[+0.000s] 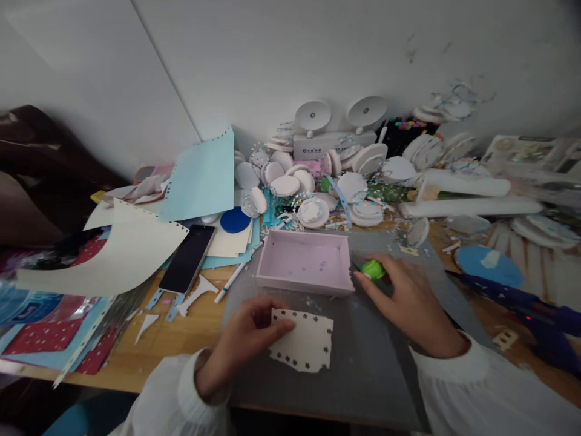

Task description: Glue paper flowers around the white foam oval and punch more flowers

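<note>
My left hand (254, 333) pinches the upper left edge of a small cream paper card (306, 342) between thumb and fingers. Star-shaped holes run along the card's edges, and its lower edge is uneven. My right hand (408, 297) is closed around a small bright green craft punch (373, 269), partly hidden by the fingers. Just left of the punch stands a shallow pink open box (304, 284), with a few tiny dark bits on its floor. Both hands are over a grey mat (363, 375).
A phone (187, 260), a white pen (231, 281) and paper scraps lie to the left. Large cream and light blue sheets (204, 175) overhang there. White foam discs (313, 212) crowd the back. A blue glue gun (521, 303) sits at the right.
</note>
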`<state>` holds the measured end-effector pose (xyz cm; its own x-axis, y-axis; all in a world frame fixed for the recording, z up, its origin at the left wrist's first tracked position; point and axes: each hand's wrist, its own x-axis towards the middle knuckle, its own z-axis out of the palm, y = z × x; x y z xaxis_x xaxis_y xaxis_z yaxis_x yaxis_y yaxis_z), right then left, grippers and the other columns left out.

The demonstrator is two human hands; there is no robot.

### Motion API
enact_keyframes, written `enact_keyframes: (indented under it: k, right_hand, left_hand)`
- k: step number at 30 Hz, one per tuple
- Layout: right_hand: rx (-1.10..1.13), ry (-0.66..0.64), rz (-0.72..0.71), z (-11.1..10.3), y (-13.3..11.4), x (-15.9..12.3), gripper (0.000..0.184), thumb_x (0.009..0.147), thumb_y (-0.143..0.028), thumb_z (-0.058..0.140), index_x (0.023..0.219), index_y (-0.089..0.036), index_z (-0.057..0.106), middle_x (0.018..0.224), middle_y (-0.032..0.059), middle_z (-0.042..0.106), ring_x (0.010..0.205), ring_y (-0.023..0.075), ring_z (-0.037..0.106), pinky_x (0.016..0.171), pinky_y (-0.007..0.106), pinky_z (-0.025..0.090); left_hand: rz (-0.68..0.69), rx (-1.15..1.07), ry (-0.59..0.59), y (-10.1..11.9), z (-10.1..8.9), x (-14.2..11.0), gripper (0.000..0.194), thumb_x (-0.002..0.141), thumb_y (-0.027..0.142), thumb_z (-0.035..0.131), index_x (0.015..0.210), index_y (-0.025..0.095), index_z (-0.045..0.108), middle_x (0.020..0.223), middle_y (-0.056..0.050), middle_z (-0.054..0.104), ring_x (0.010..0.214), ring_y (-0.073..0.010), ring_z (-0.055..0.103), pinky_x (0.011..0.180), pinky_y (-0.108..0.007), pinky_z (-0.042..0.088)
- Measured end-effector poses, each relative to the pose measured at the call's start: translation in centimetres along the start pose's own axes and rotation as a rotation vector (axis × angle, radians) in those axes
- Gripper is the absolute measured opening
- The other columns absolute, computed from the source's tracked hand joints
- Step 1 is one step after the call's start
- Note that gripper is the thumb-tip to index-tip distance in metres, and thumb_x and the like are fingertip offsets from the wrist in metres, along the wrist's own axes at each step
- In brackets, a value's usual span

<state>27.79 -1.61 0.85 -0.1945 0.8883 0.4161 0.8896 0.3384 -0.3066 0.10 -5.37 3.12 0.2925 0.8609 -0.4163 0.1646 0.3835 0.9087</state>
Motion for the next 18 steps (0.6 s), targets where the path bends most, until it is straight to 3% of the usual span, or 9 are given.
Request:
enact_keyframes:
  k: [2, 4, 6, 8, 11, 13, 16, 18]
  right_hand:
    - [-0.005, -0.043, 0.019, 0.2, 0.6, -0.7, 0.036, 0.089, -0.044, 0.052, 0.110, -0.015, 0.055, 0.086, 0.0080, 0.064, 0.082, 0.0264, 0.059, 0.073, 0.040, 0.041]
    - [0.027, -0.001, 0.016, -0.1, 0.4, -1.3, 0.036, 0.089, -0.040, 0.053, 0.115, -0.015, 0.053, 0.085, 0.0067, 0.062, 0.081, 0.0249, 0.059, 0.074, 0.040, 0.041]
    - [0.116, 0.083, 0.000, -0.9, -0.6, -1.9, 0.029, 0.089, -0.031, 0.054, 0.115, -0.017, 0.054, 0.082, 0.0046, 0.058, 0.079, 0.0219, 0.057, 0.075, 0.038, 0.041]
    - [0.247, 0.083, -0.059, -1.5, -2.2, -2.5, 0.023, 0.089, -0.023, 0.055, 0.112, -0.020, 0.055, 0.085, 0.0045, 0.058, 0.083, 0.0200, 0.056, 0.077, 0.036, 0.043]
    - [0.415, -0.142, -0.170, -1.0, -4.6, -3.6, 0.026, 0.087, -0.021, 0.057, 0.113, -0.019, 0.055, 0.099, 0.0075, 0.058, 0.094, 0.0199, 0.055, 0.080, 0.033, 0.047]
    - [0.481, -0.272, -0.184, 0.0, -5.7, -4.1, 0.019, 0.089, -0.019, 0.054, 0.108, -0.019, 0.057, 0.098, 0.0072, 0.058, 0.092, 0.0189, 0.056, 0.078, 0.032, 0.049]
    - [0.551, -0.346, -0.159, 1.4, -6.3, -4.5, 0.015, 0.092, -0.014, 0.047, 0.095, -0.018, 0.061, 0.089, 0.0053, 0.058, 0.083, 0.0171, 0.057, 0.073, 0.032, 0.050]
    - [0.555, -0.364, -0.161, 1.7, -6.3, -4.4, 0.017, 0.093, -0.014, 0.046, 0.093, -0.017, 0.062, 0.087, 0.0053, 0.058, 0.082, 0.0171, 0.057, 0.072, 0.032, 0.051]
  left_hand:
    - [-0.013, 0.041, 0.033, -0.4, 0.5, 0.3, 0.031, 0.070, 0.037, 0.071, 0.085, 0.013, 0.058, 0.068, 0.000, 0.058, 0.060, -0.0112, 0.052, 0.052, -0.020, 0.038]
    - [-0.012, 0.102, 0.048, -0.8, 0.8, 0.4, 0.029, 0.071, 0.036, 0.070, 0.085, 0.013, 0.059, 0.067, 0.000, 0.057, 0.060, -0.0114, 0.052, 0.051, -0.020, 0.037]
    - [0.004, 0.155, 0.043, -1.1, 1.1, 0.4, 0.027, 0.072, 0.036, 0.069, 0.084, 0.013, 0.061, 0.068, -0.001, 0.058, 0.060, -0.0118, 0.053, 0.052, -0.020, 0.038]
    - [0.035, 0.212, 0.041, -1.4, 1.4, 0.4, 0.024, 0.074, 0.034, 0.068, 0.083, 0.013, 0.063, 0.069, -0.001, 0.059, 0.061, -0.0117, 0.052, 0.051, -0.020, 0.038]
    - [0.080, 0.304, 0.039, -1.6, 1.6, 0.3, 0.019, 0.076, 0.032, 0.067, 0.083, 0.014, 0.065, 0.069, 0.000, 0.060, 0.059, -0.0108, 0.050, 0.051, -0.020, 0.038]
    - [0.117, 0.378, 0.019, -1.6, 1.6, 0.3, 0.017, 0.078, 0.031, 0.066, 0.084, 0.015, 0.067, 0.070, -0.001, 0.062, 0.059, -0.0112, 0.051, 0.052, -0.021, 0.039]
    - [0.238, 0.540, -0.017, -1.3, 1.3, 0.2, 0.013, 0.083, 0.027, 0.062, 0.089, 0.017, 0.068, 0.074, -0.001, 0.067, 0.064, -0.0126, 0.056, 0.059, -0.022, 0.044]
    - [0.409, 0.674, -0.005, -1.0, 0.9, 0.3, 0.013, 0.086, 0.022, 0.058, 0.095, 0.018, 0.067, 0.085, -0.003, 0.068, 0.077, -0.0150, 0.060, 0.071, -0.025, 0.048]
